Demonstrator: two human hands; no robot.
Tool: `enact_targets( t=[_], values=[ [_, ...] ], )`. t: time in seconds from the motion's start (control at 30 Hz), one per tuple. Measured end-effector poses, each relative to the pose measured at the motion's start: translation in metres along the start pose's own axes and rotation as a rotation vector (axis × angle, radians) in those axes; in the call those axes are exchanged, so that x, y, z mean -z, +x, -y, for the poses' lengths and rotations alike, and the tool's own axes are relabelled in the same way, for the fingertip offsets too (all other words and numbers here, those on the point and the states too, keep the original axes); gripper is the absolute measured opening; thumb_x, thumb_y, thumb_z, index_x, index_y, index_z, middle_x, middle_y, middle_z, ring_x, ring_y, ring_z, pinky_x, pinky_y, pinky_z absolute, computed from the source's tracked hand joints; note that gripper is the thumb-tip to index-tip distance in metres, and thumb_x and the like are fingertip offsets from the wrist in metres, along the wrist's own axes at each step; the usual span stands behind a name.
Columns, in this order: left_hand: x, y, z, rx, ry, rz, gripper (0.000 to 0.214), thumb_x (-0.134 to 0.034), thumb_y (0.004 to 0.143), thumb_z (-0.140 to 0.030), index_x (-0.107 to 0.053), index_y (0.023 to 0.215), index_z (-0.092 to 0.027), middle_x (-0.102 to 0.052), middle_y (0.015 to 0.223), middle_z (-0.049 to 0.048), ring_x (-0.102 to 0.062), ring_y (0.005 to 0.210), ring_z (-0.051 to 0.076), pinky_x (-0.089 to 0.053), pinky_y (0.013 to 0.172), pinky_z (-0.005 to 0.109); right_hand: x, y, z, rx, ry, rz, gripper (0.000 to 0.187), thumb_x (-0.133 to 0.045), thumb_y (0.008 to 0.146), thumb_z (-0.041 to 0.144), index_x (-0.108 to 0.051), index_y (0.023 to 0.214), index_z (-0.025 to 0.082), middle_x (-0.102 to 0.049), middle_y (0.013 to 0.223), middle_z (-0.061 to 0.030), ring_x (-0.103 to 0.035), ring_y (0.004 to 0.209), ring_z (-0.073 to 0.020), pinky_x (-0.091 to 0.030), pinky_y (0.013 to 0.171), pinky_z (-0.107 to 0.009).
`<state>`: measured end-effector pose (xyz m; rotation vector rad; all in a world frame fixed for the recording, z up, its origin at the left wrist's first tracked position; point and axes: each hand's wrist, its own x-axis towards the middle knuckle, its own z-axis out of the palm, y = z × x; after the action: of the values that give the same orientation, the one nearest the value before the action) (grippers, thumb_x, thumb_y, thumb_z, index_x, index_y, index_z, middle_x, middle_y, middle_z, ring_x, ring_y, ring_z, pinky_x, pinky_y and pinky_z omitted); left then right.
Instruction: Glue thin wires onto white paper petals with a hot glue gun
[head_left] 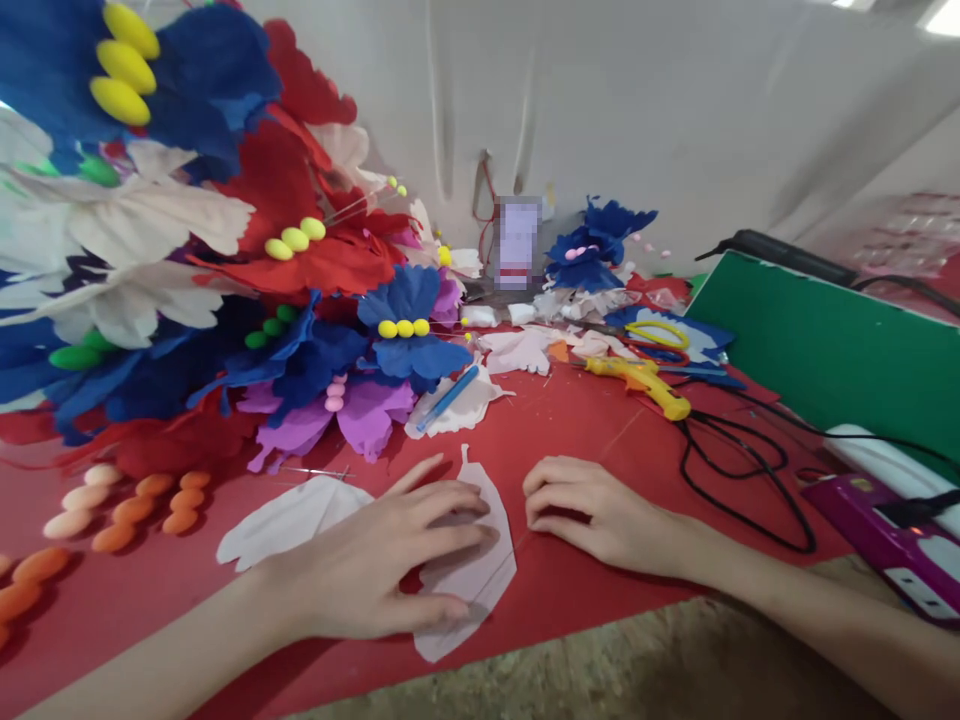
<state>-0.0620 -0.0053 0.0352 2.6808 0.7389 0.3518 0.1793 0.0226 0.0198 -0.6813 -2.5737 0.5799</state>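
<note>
Smooth, matt, papery pale cutout [489, 574]

No lettering, number or sign can be read: the upright screen [517, 243] at the far side is blurred into blocks, and any markings on the purple power strip [870, 537] at the right are too small to tell

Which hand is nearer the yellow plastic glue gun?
Right: the right hand lies in front of the glue gun, slightly left; the left hand is farther away, over a flat white cutout.
</note>
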Motion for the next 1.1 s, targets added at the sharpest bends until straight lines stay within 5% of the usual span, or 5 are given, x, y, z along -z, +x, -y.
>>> enact_targets(
  t=[0.2, 0.3, 0.47, 1.1],
  values=[
    [-0.002, 0.012, 0.003, 0.144, 0.018, -0.141, 0.026, -0.041, 0.088, -0.026, -0.059, 0.104, -0.016, -0.061, 0.113, 0.009, -0.05, 0.112, 0.022, -0.027, 0.104, 0.043, 0.016, 0.004, 0.002, 0.014, -0.108, -0.094, 0.015, -0.047, 0.084, 0.016, -0.059, 0.075, 0.014, -0.06, 0.083, -0.0054, -0.055, 0.078, -0.0119, -0.043, 0.072, -0.025],
    [0.001, 0.029, -0.005, 0.341, -0.188, -0.244, 0.026, -0.038, 0.085, -0.022, -0.062, 0.089, -0.016, -0.066, 0.095, 0.0057, -0.058, 0.094, 0.019, -0.039, 0.092, 0.035, 0.02, 0.009, 0.007, 0.054, -0.158, -0.164, 0.015, -0.047, 0.084, 0.014, -0.059, 0.075, 0.013, -0.06, 0.082, -0.0053, -0.055, 0.077, -0.012, -0.042, 0.07, -0.025],
    [0.003, 0.052, -0.019, 0.609, -0.565, -0.225, 0.015, -0.048, 0.07, -0.023, -0.063, 0.071, -0.018, -0.069, 0.078, 0.0011, -0.06, 0.077, 0.017, -0.044, 0.073, 0.026, 0.017, 0.013, 0.015, 0.084, -0.241, -0.241, 0.016, -0.046, 0.084, 0.014, -0.06, 0.075, 0.013, -0.06, 0.08, -0.005, -0.053, 0.073, -0.0124, -0.042, 0.066, -0.025],
    [-0.004, 0.059, -0.016, 0.735, -0.887, -0.265, 0.015, -0.058, 0.061, -0.033, -0.061, 0.058, -0.019, -0.061, 0.06, -0.0024, -0.055, 0.062, 0.014, -0.04, 0.061, 0.022, 0.014, 0.015, 0.015, 0.167, -0.453, -0.269, 0.022, -0.043, 0.084, 0.011, -0.061, 0.071, 0.012, -0.061, 0.076, -0.004, -0.05, 0.068, -0.0128, -0.037, 0.062, -0.027]
  ],
)
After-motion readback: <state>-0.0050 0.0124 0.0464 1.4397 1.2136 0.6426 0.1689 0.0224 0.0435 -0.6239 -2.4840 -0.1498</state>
